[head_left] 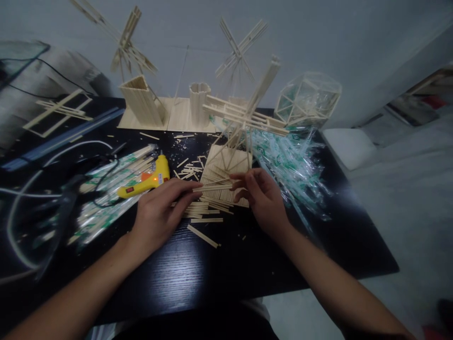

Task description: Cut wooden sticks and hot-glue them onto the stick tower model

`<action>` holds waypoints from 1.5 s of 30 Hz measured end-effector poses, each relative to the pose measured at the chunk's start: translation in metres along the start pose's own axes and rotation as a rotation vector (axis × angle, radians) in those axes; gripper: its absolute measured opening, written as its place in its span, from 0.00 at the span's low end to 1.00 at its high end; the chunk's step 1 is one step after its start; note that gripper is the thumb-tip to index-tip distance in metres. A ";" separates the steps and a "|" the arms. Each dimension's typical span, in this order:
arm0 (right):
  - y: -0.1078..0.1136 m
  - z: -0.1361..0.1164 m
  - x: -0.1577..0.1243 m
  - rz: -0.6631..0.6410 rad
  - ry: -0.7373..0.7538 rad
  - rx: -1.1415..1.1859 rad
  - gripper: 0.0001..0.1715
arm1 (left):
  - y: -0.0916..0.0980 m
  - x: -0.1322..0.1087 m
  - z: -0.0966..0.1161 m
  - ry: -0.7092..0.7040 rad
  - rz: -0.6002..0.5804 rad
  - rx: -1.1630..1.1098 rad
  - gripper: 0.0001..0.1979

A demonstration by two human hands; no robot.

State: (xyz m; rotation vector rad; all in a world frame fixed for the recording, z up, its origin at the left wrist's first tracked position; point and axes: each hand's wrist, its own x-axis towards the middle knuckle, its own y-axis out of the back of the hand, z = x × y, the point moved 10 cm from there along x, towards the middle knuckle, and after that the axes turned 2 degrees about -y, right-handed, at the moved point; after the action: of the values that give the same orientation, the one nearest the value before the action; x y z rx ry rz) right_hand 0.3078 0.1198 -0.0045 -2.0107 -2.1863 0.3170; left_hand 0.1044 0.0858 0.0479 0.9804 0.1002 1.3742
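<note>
Between thumb and fingers, my left hand pinches the left end of a short, pale wooden stick, possibly two side by side. My right hand has its fingers curled at the other end. More cut wooden sticks lie loose on the table below the hands. Just beyond, a windmill-like stick model stands on a slatted wooden base. A yellow glue gun with an orange trigger lies left of my left hand, on plastic-wrapped stick bundles.
Crumpled plastic wrappers cover the right side of the black table. Along the back stand a triangular stick tower, a round stick holder and a polyhedral stick frame. A white cable curves at left.
</note>
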 end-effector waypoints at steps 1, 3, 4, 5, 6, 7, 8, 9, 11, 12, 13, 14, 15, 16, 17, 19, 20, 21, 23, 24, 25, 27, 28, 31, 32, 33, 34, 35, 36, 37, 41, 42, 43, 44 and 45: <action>0.001 0.002 0.001 -0.001 -0.016 0.030 0.19 | 0.000 0.000 0.000 0.001 0.002 0.011 0.07; 0.006 0.005 0.003 0.024 -0.032 0.039 0.19 | 0.002 0.000 -0.001 0.008 0.013 0.038 0.07; 0.009 0.006 0.004 0.042 -0.029 0.026 0.19 | 0.003 0.001 -0.001 0.013 0.021 0.046 0.07; 0.011 0.006 0.004 0.057 -0.023 0.009 0.20 | 0.004 0.001 -0.002 0.021 0.031 0.047 0.08; 0.013 0.006 0.005 0.063 -0.018 -0.005 0.20 | 0.005 0.001 -0.002 0.032 0.039 0.043 0.08; 0.012 0.007 0.005 0.057 -0.020 -0.016 0.21 | 0.006 0.001 -0.003 0.045 0.049 0.037 0.08; 0.011 0.008 0.005 0.045 -0.027 -0.027 0.21 | 0.007 0.001 -0.004 0.056 0.054 0.031 0.08; 0.009 0.008 0.005 0.029 -0.037 -0.044 0.22 | 0.007 0.001 -0.005 0.061 0.058 0.026 0.08; 0.005 0.008 0.003 0.010 -0.044 -0.094 0.23 | 0.007 0.001 -0.005 0.061 0.060 0.026 0.08; 0.003 0.006 0.002 0.004 -0.033 -0.120 0.21 | 0.007 0.000 -0.005 0.056 0.059 0.027 0.07; 0.001 0.004 0.000 -0.005 -0.016 -0.146 0.19 | 0.006 0.000 -0.004 0.050 0.052 0.027 0.07; -0.002 0.001 -0.001 -0.020 0.008 -0.169 0.18 | 0.005 0.000 -0.004 0.046 0.040 0.024 0.07; -0.005 -0.001 -0.003 -0.042 0.032 -0.188 0.21 | 0.003 0.000 -0.003 0.043 0.029 0.019 0.07; -0.009 -0.002 -0.004 -0.066 0.052 -0.207 0.24 | 0.001 0.000 -0.003 0.041 0.013 0.009 0.07; -0.012 -0.003 -0.006 -0.090 0.067 -0.231 0.25 | -0.001 0.000 -0.002 0.040 -0.002 -0.005 0.07; -0.014 -0.004 -0.008 -0.099 0.093 -0.301 0.19 | -0.004 0.000 -0.002 0.042 -0.024 -0.032 0.07; -0.013 -0.004 -0.009 -0.084 0.104 -0.340 0.15 | -0.005 0.000 -0.001 0.042 -0.031 -0.043 0.07; -0.012 -0.005 -0.010 -0.064 0.114 -0.376 0.11 | -0.006 0.000 -0.001 0.040 -0.037 -0.052 0.07; -0.008 -0.007 -0.012 -0.022 0.132 -0.415 0.06 | -0.008 -0.001 0.000 0.040 -0.045 -0.063 0.07; -0.007 -0.007 -0.012 -0.008 0.136 -0.415 0.05 | -0.009 -0.001 -0.001 0.043 -0.052 -0.069 0.07; -0.006 -0.008 -0.013 -0.003 0.135 -0.405 0.05 | -0.010 -0.002 -0.001 0.050 -0.061 -0.074 0.07; -0.006 -0.008 -0.013 -0.003 0.131 -0.375 0.05 | -0.012 -0.002 -0.003 0.067 -0.075 -0.082 0.07; -0.006 -0.008 -0.013 -0.004 0.127 -0.367 0.05 | -0.012 -0.002 -0.004 0.075 -0.079 -0.085 0.08; -0.007 -0.007 -0.011 -0.010 0.119 -0.400 0.06 | -0.012 0.001 -0.006 0.105 -0.115 -0.090 0.09; -0.007 -0.006 -0.011 -0.018 0.122 -0.419 0.07 | -0.012 0.003 -0.008 0.121 -0.148 -0.089 0.09; -0.009 -0.006 -0.010 -0.033 0.128 -0.428 0.09 | -0.011 0.004 -0.010 0.140 -0.189 -0.084 0.10; -0.010 -0.005 -0.009 -0.053 0.135 -0.425 0.13 | -0.008 0.006 -0.013 0.161 -0.227 -0.073 0.11; -0.011 -0.005 -0.008 -0.072 0.143 -0.413 0.17 | -0.005 0.007 -0.016 0.179 -0.263 -0.054 0.12; -0.012 -0.005 -0.007 -0.084 0.150 -0.402 0.21 | 0.001 0.008 -0.020 0.190 -0.280 -0.027 0.13; -0.011 -0.005 -0.006 -0.085 0.157 -0.402 0.23 | 0.007 0.008 -0.022 0.192 -0.298 0.003 0.13; -0.005 -0.010 -0.004 -0.014 0.222 -0.585 0.08 | 0.016 0.001 -0.022 0.077 -0.405 0.066 0.12; -0.006 -0.011 -0.004 -0.023 0.240 -0.655 0.05 | 0.016 -0.003 -0.023 0.050 -0.417 0.077 0.12; -0.010 -0.010 -0.004 -0.057 0.256 -0.726 0.04 | 0.015 -0.006 -0.023 0.026 -0.414 0.089 0.12; -0.015 -0.007 -0.004 -0.116 0.266 -0.791 0.04 | 0.015 -0.010 -0.025 0.009 -0.403 0.106 0.13; -0.020 -0.004 -0.005 -0.182 0.273 -0.849 0.05 | 0.013 -0.013 -0.027 -0.001 -0.394 0.125 0.13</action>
State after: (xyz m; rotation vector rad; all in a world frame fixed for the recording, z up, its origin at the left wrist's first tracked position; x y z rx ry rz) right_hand 0.2896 0.1132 0.0044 -1.9629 -2.5116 -1.0055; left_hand 0.0750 0.0876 0.0336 1.0029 0.3628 1.0140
